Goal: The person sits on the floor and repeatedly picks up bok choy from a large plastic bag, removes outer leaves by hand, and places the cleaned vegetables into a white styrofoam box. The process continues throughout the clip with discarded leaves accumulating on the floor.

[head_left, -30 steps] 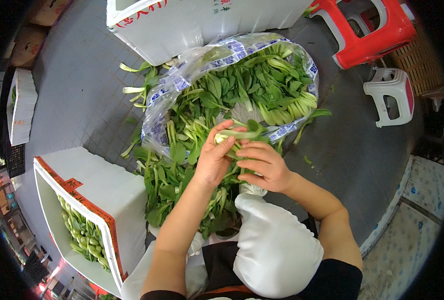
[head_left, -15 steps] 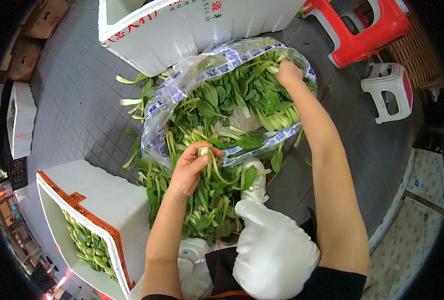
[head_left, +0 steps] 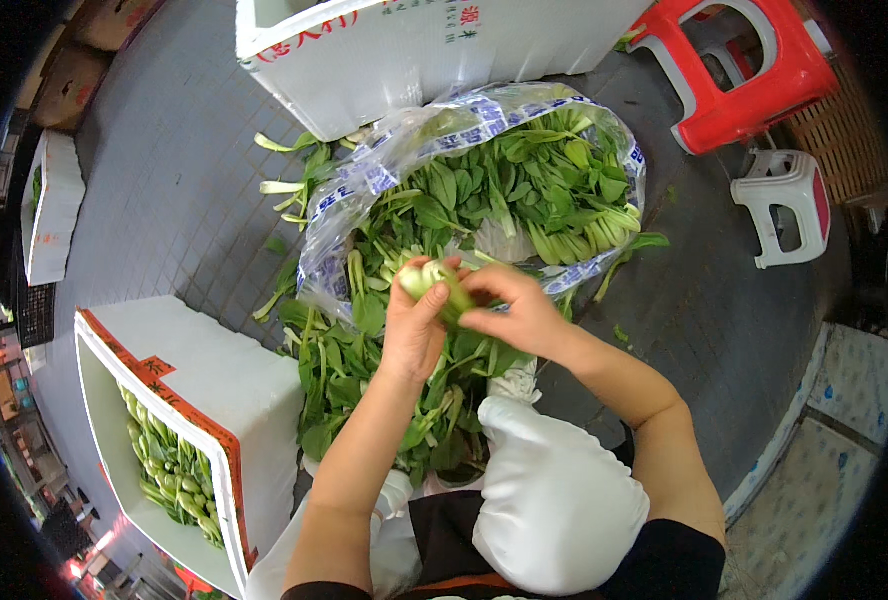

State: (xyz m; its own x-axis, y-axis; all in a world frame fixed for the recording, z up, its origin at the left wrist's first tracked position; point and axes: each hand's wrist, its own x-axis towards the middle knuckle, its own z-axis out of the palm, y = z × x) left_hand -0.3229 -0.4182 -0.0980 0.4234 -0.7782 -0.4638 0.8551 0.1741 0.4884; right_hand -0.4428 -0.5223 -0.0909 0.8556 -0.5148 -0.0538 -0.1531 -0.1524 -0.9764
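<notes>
Over the near edge of the bag, my left hand (head_left: 410,328) is closed around the pale base of a bok choy (head_left: 446,288). From the right, my right hand (head_left: 520,312) has its fingers closed against the same bok choy, whose leaf end is blurred. Just beyond both hands lies a clear plastic bag with blue print (head_left: 372,178), spread wide and holding many leafy greens (head_left: 554,190). Below the hands, loose green leaves (head_left: 336,372) are heaped on the floor between my feet, partly hidden by my forearms.
At the left, a tipped white foam box (head_left: 214,355) holds rows of bok choy (head_left: 176,478). Another foam box (head_left: 444,55) stands behind the bag. A red stool (head_left: 764,95) and a small white stool (head_left: 786,205) are at the right. Stray greens (head_left: 289,188) lie beside the bag.
My right hand has come back from the bag's far right side to the bok choy in my left hand. The left hand has moved slightly right and up.
</notes>
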